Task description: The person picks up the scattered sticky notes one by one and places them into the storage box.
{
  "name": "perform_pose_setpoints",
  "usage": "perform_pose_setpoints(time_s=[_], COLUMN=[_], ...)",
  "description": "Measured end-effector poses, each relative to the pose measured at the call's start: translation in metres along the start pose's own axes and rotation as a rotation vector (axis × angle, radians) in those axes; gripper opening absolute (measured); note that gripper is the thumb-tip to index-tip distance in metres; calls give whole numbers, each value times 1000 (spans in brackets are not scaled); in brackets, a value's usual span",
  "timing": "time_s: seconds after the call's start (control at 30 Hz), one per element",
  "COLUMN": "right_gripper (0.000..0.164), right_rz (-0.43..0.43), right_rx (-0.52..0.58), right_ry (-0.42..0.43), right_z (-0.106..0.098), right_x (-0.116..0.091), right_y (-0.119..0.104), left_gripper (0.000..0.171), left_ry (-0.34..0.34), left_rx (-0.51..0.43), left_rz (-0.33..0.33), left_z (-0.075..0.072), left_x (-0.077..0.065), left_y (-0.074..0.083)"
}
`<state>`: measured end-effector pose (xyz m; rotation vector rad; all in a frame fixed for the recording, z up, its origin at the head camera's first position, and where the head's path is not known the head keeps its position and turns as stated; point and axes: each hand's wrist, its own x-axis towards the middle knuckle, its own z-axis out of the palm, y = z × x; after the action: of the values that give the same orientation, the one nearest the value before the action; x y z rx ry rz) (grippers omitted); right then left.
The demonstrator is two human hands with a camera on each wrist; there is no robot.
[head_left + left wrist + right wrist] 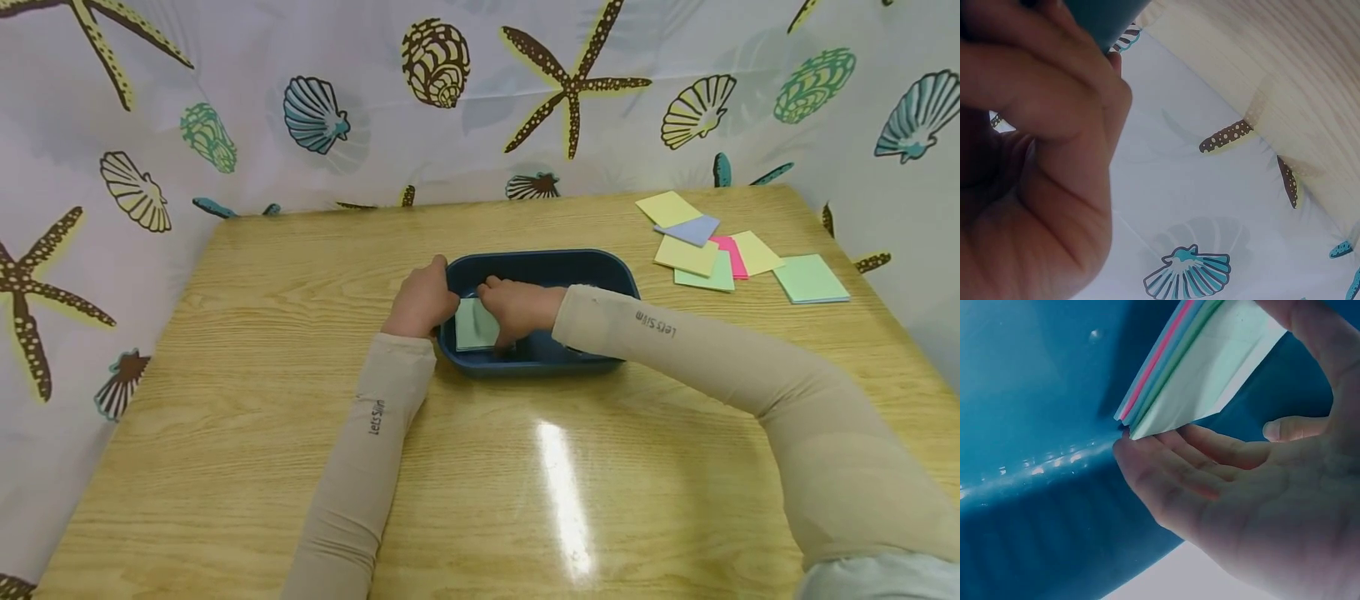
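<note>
A dark blue plastic bin (540, 367) sits on the wooden table. My left hand (423, 300) grips its left end, fingers curled over the rim; in the left wrist view the curled left hand (1041, 144) is close up against the bin's wall (1107, 19). My right hand (517, 308) reaches down inside the bin and holds a stack of sticky notes (474, 325) near the left end. From the right wrist, the layered stack (1191, 369) shows blue, pink and green edges under a pale green top, with fingertips (1141, 453) at its lower edge.
Several loose sticky notes in yellow, blue, pink and green (686, 254) lie overlapping right of the bin. Beside them is a pale green pad (812, 278). A shell-patterned curtain (480, 100) stands along the table's back and sides.
</note>
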<state>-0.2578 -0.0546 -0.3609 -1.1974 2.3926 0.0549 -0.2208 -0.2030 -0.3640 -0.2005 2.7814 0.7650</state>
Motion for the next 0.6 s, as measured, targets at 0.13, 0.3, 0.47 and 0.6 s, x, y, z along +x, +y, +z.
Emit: perform_pose_setpoints(time_s=[0.13, 0.3, 0.47, 0.6], right_gripper=[80, 81, 58, 34], right_rz=[15, 17, 14, 47], right_rx=[2, 84, 270, 373], right_ry=[-18, 8, 157, 380], right_z=[-2, -11, -27, -40], right_x=[-6, -23, -48, -66], right_y=[1, 5, 19, 50], left_gripper=[58, 59, 57, 59], left_ry=[-6, -14, 1, 1], left_rx=[1, -10, -23, -32], left_rz=[-1, -14, -20, -26], left_z=[1, 2, 3, 4], left_x=[0, 0, 0, -1], left_y=[3, 4, 4, 3])
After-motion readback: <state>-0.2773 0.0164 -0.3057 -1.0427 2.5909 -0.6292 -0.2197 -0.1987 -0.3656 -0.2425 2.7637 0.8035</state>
